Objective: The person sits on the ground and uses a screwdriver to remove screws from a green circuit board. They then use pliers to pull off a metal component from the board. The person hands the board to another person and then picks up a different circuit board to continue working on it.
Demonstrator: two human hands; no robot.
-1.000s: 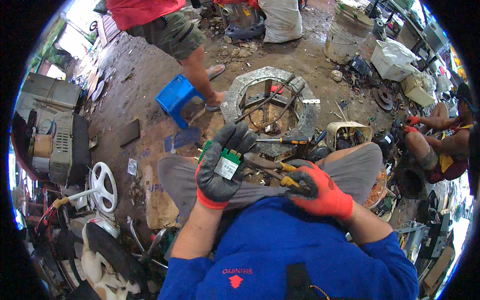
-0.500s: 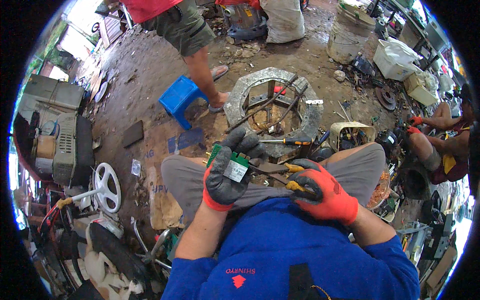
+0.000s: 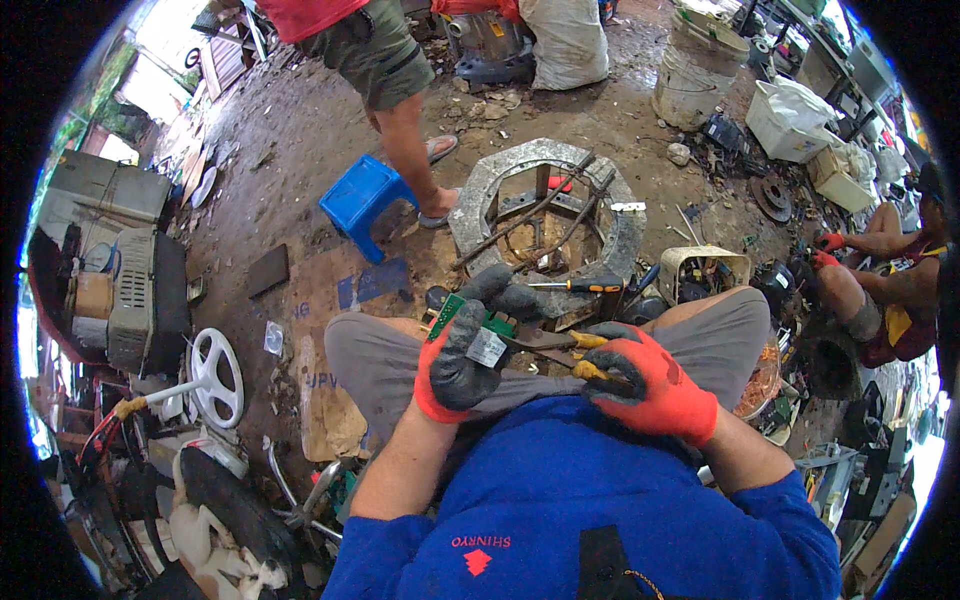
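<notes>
My left hand [image 3: 462, 352], in a red glove with a black palm, is closed around a green circuit board [image 3: 447, 316] with a white label. The board's labelled part shows between thumb and fingers. My right hand [image 3: 652, 384], gloved alike, grips the yellow handles of a pair of snips [image 3: 545, 340]. Their dark blades stand apart and point left, beside the board's right edge; whether they touch it I cannot tell. Both hands are above my lap.
Beyond my knees lies an octagonal metal frame [image 3: 480, 180] with bars across it and a screwdriver [image 3: 575, 286] on its near edge. A person [image 3: 400, 130] stands by a blue stool [image 3: 365, 195]. Another person [image 3: 880, 280] sits at right. A dog [image 3: 215, 545] lies at lower left.
My left hand has tilted and its fingers have curled inward, shifting the board slightly right and down. The right hand and snips have barely moved. The standing person's body has shifted a little.
</notes>
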